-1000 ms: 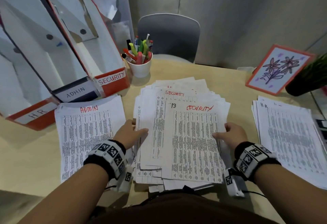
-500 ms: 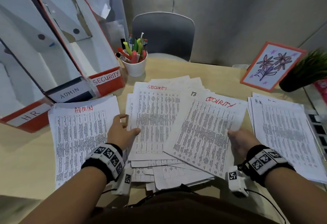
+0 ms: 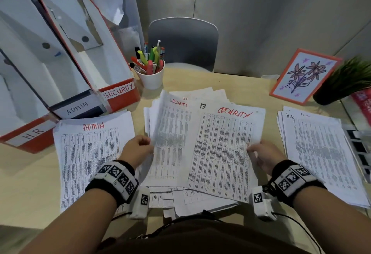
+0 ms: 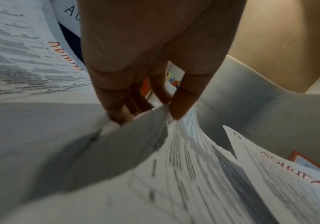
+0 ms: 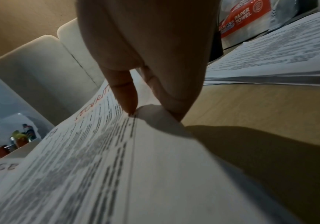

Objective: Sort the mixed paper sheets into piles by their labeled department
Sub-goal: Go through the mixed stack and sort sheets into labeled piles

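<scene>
White printed SECURITY sheets (image 3: 220,153), flat and thin, one pinched in each of two hands: left (image 3: 136,149), right (image 3: 263,156).

The head camera looked forward and down from above the desk (image 3: 30,173), taking in both forearms, the papers and the far chair (image 3: 183,42). Each wrist camera sat low and very close, facing along the fingers (image 4: 184,97) toward the far side. All three views shared the sheet marked SECURITY (image 3: 222,153), and the pen cup (image 3: 152,77) showed in the head and right wrist views.
</scene>
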The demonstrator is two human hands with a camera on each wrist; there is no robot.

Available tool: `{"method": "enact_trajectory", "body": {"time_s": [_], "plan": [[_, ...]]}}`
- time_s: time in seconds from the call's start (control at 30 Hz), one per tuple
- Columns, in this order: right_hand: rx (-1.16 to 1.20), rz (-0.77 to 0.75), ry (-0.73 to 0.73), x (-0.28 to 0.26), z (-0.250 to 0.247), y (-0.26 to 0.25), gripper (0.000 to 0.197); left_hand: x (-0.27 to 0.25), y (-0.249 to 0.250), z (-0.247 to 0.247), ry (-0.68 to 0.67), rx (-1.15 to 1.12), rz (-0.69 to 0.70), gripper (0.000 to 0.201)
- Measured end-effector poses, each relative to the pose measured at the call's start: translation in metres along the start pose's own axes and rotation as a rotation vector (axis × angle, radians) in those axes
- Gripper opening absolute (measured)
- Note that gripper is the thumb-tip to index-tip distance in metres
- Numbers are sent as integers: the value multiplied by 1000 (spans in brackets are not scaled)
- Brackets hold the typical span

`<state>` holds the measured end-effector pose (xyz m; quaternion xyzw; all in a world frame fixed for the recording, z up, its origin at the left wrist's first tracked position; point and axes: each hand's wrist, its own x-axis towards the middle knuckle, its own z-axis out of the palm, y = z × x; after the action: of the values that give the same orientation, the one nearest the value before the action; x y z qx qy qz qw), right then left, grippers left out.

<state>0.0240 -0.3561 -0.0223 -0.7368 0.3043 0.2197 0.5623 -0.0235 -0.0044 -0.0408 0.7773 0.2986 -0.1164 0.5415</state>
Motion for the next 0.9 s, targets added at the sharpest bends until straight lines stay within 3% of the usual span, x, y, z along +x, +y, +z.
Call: {"method": "enact_trajectory", "body": {"time_s": [0.13, 0.27, 0.4, 0.5, 0.63, 0.83, 0.9], "plan": [[-16, -54, -145, -10, 15, -6, 26, 2, 10, 2, -114, 88, -48, 38], [-6, -104, -157, -15, 30, -9, 26, 1, 11, 2, -151, 107, -57, 12], [-3, -141, -135, -20, 36, -10, 23, -3, 4, 0, -206, 224, 18, 28], [8, -174, -147, -19, 39, -8, 19, -5, 1, 0, -200, 255, 81, 24], [30, -228, -159, -21, 44, -9, 20, -9, 1, 2, -204, 326, 113, 57], [107, -225, -209, -22, 40, -7, 40, -10, 5, 4, -162, 300, 125, 25], [37, -226, -177, -19, 37, -5, 33, -7, 5, 5, -113, 199, 79, 25]]}}
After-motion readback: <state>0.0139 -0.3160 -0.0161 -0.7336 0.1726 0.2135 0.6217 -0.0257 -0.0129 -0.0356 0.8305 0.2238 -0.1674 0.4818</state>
